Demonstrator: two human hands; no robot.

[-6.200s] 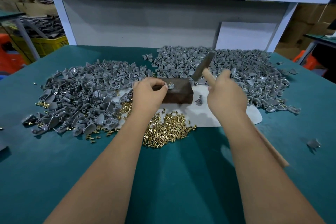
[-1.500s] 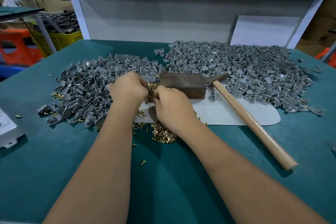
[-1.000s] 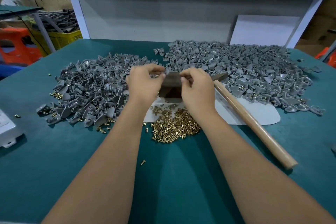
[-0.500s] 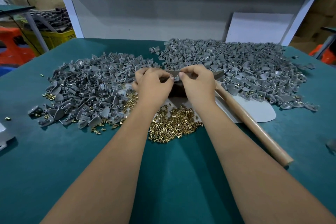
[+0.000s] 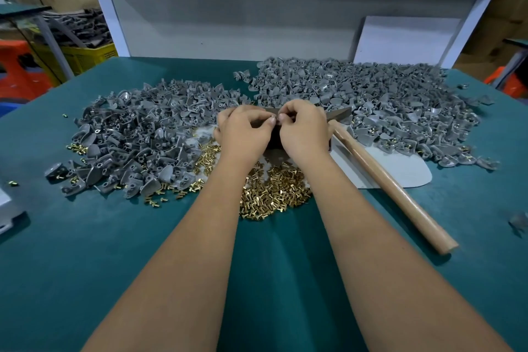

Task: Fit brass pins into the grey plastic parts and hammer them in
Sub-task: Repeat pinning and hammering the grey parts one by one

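Two bare forearms reach forward over a teal table (image 5: 85, 280) and meet at the middle. Just short of the hands, under both wrists, lies a loose heap of brass pins (image 5: 274, 194). The left hand (image 5: 245, 134) and right hand (image 5: 304, 131) are pressed close together, fingers curled, their fingertips pinching something very small between them — too small and too hidden to say whether it is a pin, a grey part, or both. Directly beneath the pinch sits a dark block (image 5: 273, 138), mostly covered by the hands, resting on a pale mat (image 5: 400, 171). Just right of the grip a hammer (image 5: 391, 188) lies untouched, its wooden handle running back toward the person's right and its metal head beside the right hand. To the left of the grip spreads one pile of grey plastic parts (image 5: 137, 140) — and beyond and to the right of it a second, larger pile (image 5: 385, 100). Behind everything stands a white bench frame (image 5: 108, 14).
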